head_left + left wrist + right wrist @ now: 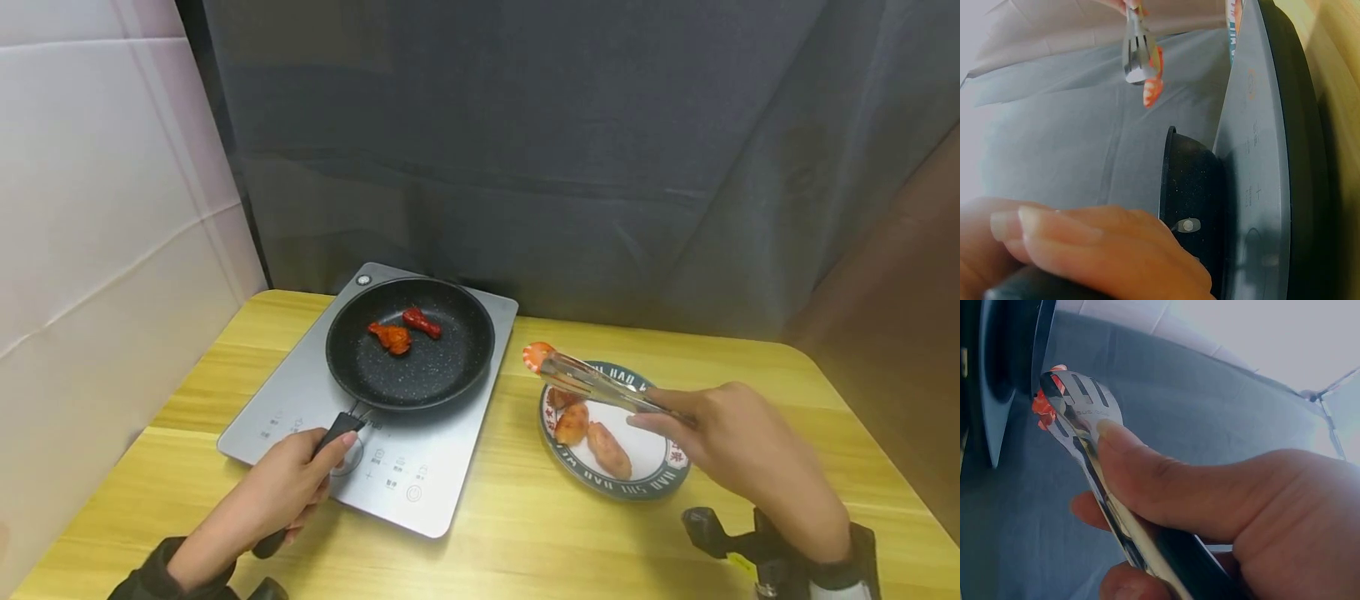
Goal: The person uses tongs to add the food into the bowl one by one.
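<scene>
Shrimp (pixel 537 357), orange and curled, is pinched in the tips of metal tongs (pixel 600 387), right of centre in the head view, above the gap between plate (pixel 651 486) and pan (pixel 410 342). Done well, this step needs steady squeeze on the tongs and a level carry, I judge. The right hand (pixel 750 454) is clamped round the tongs, thumb pressing them together. At lower left, the left hand (pixel 288 487) wraps the pan handle (pixel 339 428). Farther back, two red pieces lie in the pan on the cooktop (pixel 300 417).
</scene>
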Motion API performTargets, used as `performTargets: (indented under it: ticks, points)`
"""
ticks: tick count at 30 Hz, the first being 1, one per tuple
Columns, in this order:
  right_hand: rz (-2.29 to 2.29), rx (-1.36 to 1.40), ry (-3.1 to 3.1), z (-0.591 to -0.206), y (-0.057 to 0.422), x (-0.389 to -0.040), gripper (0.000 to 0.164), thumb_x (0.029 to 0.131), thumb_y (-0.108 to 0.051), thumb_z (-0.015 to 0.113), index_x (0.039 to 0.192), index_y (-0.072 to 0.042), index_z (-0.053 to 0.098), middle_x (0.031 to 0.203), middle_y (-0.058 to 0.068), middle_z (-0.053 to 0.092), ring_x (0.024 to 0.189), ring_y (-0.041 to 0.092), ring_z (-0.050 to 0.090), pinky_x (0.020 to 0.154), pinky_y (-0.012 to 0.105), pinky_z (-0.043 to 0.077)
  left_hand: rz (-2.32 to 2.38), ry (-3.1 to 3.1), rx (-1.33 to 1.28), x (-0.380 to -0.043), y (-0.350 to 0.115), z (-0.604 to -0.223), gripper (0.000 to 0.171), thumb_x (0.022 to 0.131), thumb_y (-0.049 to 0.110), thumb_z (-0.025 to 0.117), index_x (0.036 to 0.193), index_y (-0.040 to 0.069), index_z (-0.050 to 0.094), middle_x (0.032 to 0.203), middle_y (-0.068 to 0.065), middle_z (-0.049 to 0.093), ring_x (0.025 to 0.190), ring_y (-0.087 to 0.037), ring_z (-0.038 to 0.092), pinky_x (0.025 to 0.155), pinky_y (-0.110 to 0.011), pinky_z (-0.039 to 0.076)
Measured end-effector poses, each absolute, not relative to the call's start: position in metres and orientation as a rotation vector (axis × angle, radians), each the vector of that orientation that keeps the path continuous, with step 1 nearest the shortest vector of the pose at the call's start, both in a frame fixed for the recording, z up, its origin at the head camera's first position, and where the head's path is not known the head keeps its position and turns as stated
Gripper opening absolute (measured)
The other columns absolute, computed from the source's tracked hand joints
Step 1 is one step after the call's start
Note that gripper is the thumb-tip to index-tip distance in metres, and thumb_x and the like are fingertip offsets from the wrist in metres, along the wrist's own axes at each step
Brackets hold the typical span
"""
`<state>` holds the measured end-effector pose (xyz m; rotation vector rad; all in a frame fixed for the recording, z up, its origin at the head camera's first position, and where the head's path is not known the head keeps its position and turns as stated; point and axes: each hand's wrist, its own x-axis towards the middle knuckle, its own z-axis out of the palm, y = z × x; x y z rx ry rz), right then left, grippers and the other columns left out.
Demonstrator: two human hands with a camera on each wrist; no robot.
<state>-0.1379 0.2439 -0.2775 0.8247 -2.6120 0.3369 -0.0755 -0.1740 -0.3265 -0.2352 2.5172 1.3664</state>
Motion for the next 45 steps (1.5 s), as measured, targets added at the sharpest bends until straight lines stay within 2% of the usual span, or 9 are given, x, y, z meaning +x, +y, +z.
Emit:
performTargets:
  ticks: [3, 9, 14, 17, 20, 23, 26, 38, 45]
  points:
    - [0.357, 0.88, -2.597, -0.276, 0.234, -0.142, 0.031, 0.079, -0.032, 0.078, 0.1, -0.01, 0.076, 0.057, -0.017, 0.049, 0.05, 0.002, 0.036, 0.045, 0.022, 0.033, 1.369, 2.507, -0.233, -0.075, -0.174, -0.327, 0.041, 0.101, 0.042, 0.046, 0.09, 0.002, 0.05, 0.052, -0.003, 0.039, 0.035, -0.015, 0.032, 0.03, -0.03, 0.037]
    - [0.356, 0.973, -2.544, -0.268, 0.215, -0.152, 0.013, 0.08, -0.03, 0.078, 0.087, -0.02, 0.074, 0.052, -0.02, 0.03, 0.046, -0.001, 0.029, 0.041, 0.02, 0.026, 1.376, 2.51, -0.222, -0.075, -0.175, -0.327, 0.042, 0.101, 0.042, 0.045, 0.089, 0.002, 0.05, 0.052, -0.003, 0.038, 0.034, -0.015, 0.032, 0.03, -0.031, 0.038]
    - [0.344, 0.994, -2.588, -0.26, 0.202, -0.159, 0.013, 0.082, -0.034, 0.076, 0.088, -0.022, 0.075, 0.05, -0.019, 0.027, 0.046, 0.001, 0.029, 0.04, 0.021, 0.026, 1.381, 2.517, -0.222, -0.076, -0.174, -0.327, 0.042, 0.101, 0.042, 0.046, 0.089, 0.002, 0.05, 0.052, -0.003, 0.038, 0.034, -0.015, 0.032, 0.03, -0.032, 0.038]
    - [0.313, 1.004, -2.636, -0.256, 0.192, -0.164, 0.015, 0.084, -0.039, 0.073, 0.075, -0.028, 0.068, 0.05, -0.018, 0.025, 0.046, 0.003, 0.031, 0.041, 0.022, 0.026, 1.38, 2.517, -0.233, -0.076, -0.174, -0.327, 0.042, 0.101, 0.042, 0.046, 0.089, 0.002, 0.05, 0.052, -0.003, 0.039, 0.035, -0.016, 0.032, 0.03, -0.031, 0.037]
    - [0.29, 1.016, -2.679, -0.251, 0.182, -0.17, 0.023, 0.086, -0.039, 0.071, 0.069, -0.028, 0.059, 0.051, -0.016, 0.027, 0.047, 0.005, 0.034, 0.041, 0.024, 0.028, 1.379, 2.517, -0.244, -0.075, -0.174, -0.328, 0.041, 0.101, 0.042, 0.046, 0.089, 0.002, 0.05, 0.052, -0.003, 0.038, 0.035, -0.016, 0.032, 0.03, -0.031, 0.036]
    - [0.278, 0.992, -2.719, -0.244, 0.174, -0.172, 0.012, 0.085, -0.034, 0.073, 0.079, -0.025, 0.07, 0.051, -0.014, 0.035, 0.049, 0.009, 0.04, 0.042, 0.025, 0.031, 1.385, 2.513, -0.241, -0.076, -0.174, -0.328, 0.042, 0.101, 0.042, 0.046, 0.088, 0.002, 0.05, 0.052, -0.003, 0.037, 0.035, -0.016, 0.032, 0.029, -0.03, 0.037]
    - [0.248, 0.942, -2.771, -0.236, 0.166, -0.173, 0.011, 0.084, -0.034, 0.075, 0.09, -0.024, 0.075, 0.052, -0.011, 0.042, 0.051, 0.012, 0.043, 0.041, 0.027, 0.033, 1.382, 2.516, -0.236, -0.076, -0.174, -0.328, 0.042, 0.101, 0.042, 0.047, 0.088, 0.002, 0.05, 0.052, -0.003, 0.037, 0.035, -0.016, 0.032, 0.029, -0.031, 0.037]
    - [0.093, 1.016, -2.854, -0.229, 0.133, -0.192, 0.023, 0.086, -0.035, 0.073, 0.069, -0.024, 0.061, 0.053, -0.008, 0.038, 0.048, 0.011, 0.041, 0.041, 0.028, 0.031, 1.393, 2.525, -0.223, -0.076, -0.173, -0.329, 0.041, 0.1, 0.041, 0.047, 0.088, 0.002, 0.05, 0.052, -0.003, 0.039, 0.034, -0.015, 0.033, 0.029, -0.032, 0.037]
    - [0.036, 0.963, -2.909, -0.229, 0.119, -0.199, 0.018, 0.083, -0.035, 0.075, 0.071, -0.024, 0.068, 0.056, -0.006, 0.046, 0.05, 0.015, 0.044, 0.04, 0.03, 0.033, 1.391, 2.53, -0.232, -0.078, -0.173, -0.327, 0.041, 0.1, 0.041, 0.047, 0.088, 0.002, 0.05, 0.052, -0.004, 0.041, 0.034, -0.015, 0.033, 0.028, -0.03, 0.036]
